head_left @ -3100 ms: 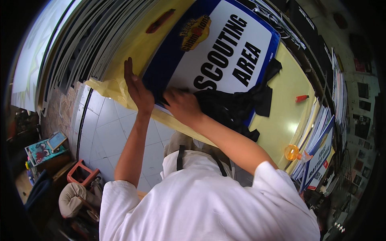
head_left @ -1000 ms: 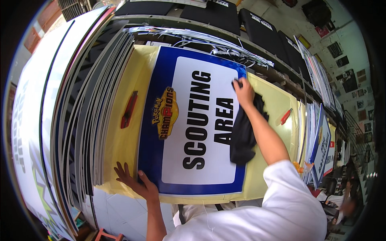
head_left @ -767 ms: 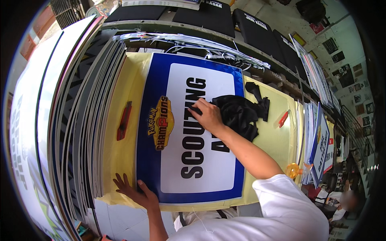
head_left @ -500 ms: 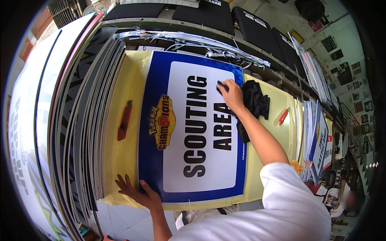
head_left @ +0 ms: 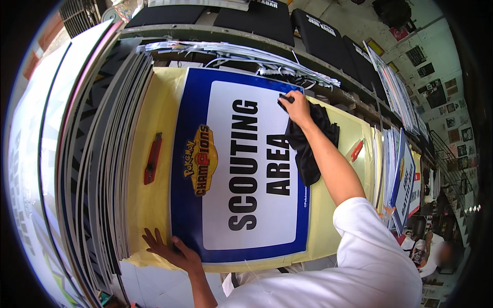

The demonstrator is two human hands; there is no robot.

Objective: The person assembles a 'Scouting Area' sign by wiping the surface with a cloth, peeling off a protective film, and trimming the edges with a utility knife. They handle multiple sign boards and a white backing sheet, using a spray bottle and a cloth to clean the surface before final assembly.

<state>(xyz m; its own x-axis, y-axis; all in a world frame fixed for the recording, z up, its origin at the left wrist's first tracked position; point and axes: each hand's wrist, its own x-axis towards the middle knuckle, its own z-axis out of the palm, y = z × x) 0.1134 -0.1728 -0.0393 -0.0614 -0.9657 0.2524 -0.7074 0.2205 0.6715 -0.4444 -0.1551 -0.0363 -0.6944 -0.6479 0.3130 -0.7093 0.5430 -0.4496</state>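
A large printed sign board, white with a blue border, dark lettering and a yellow-red logo, lies flat on yellow sheeting. My left hand rests at its near left corner, fingers spread and holding nothing. Near the far right corner, my right hand grips a small black block against the print; its exact kind is unclear. A crumpled black cloth lies over the sign's right edge, partly covered by my right forearm. Red cutters lie on either side, one left of the sign and another to its right.
Upright boards are packed tightly along the left. Beyond the far edge lie a bundle of pale strips and several black padded panels. More signs lean at the right, and another person sits farther back.
My right hand, with the black block, has moved toward the sign's far right corner. My left hand stays at the near left corner. The whole view has shifted slightly.
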